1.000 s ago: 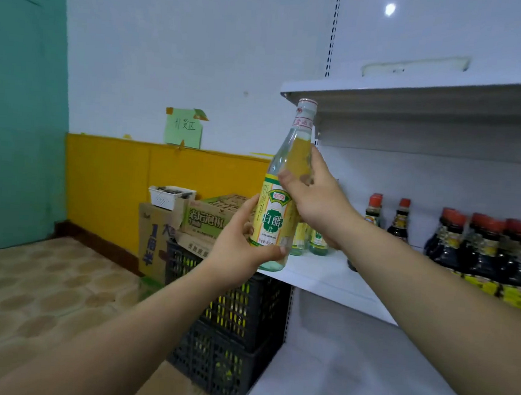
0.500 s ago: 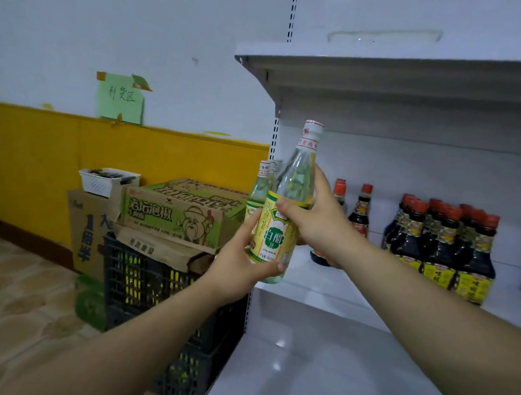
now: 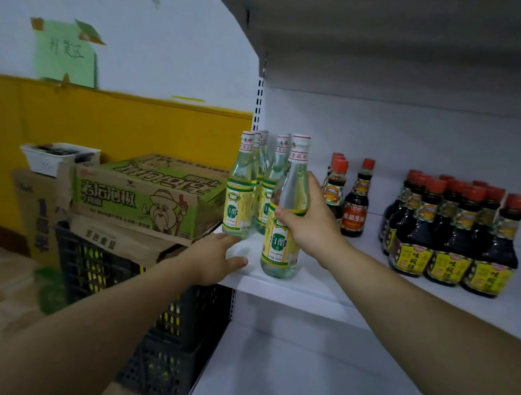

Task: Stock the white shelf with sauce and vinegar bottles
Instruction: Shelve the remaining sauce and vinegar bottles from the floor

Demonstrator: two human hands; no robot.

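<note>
The clear vinegar bottle point(image 3: 281, 245), with its white cap and green-and-yellow label, stood upright near the front edge of the white shelf point(image 3: 295, 293), its base down at the board. The right hand point(image 3: 310, 226) was clamped around its shoulder, the thumb lying across the front just above the label and the fingers wrapped round the back.

At eight o'clock from the bottle, the left hand point(image 3: 214, 259) lay flat on the shelf's front corner, fingers straight and holding nothing. The two hands were apart, with the bottle's lower half between them.

At eleven o'clock, just behind, a cluster of matching vinegar bottles point(image 3: 239, 202) stood upright at the shelf's end. At two o'clock were a few small sauce bottles point(image 3: 355, 204) with red caps. Farther out at three o'clock was a packed block of dark sauce bottles point(image 3: 452, 237) with yellow labels.

Off the shelf at nine o'clock, a green carton point(image 3: 147, 194) rested on flattened cardboard over a black crate point(image 3: 101, 266). A white basket point(image 3: 56, 156) sat beyond it on a brown box. At ten o'clock, high on the wall, a green note point(image 3: 66, 54) was taped above a yellow band.
</note>
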